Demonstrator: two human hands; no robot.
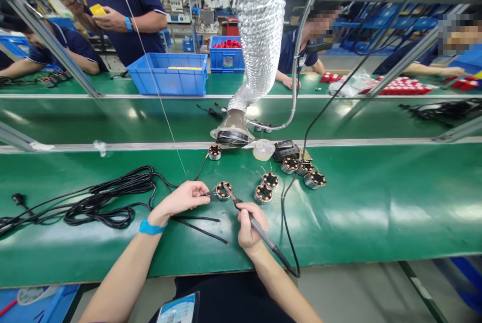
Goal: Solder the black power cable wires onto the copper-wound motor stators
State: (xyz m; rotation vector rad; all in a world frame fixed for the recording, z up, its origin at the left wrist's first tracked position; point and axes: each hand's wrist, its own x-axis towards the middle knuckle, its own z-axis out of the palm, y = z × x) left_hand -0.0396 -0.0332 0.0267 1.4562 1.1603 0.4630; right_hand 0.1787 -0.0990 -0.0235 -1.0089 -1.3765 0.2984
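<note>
My left hand (187,196) pinches the end of a black cable (206,194) at the left side of a small motor stator (224,198). The stator has a ring of copper coils and lies on the green bench. My right hand (251,226) is wrapped round the grey handle of a soldering iron (262,234). Its tip is at the stator's upper edge; whether it touches cannot be made out. A thin pale strand (165,114) runs down from above to my left hand. Two more stators (263,194) sit just right of the iron.
Coiled black cables (109,202) spread over the left of the bench. Further stators (315,180) stand at right, near a round translucent tub (263,149). A foil extraction duct (259,36) hangs ahead. The iron's cord (285,217) loops at right. Several people work behind blue bins (171,79).
</note>
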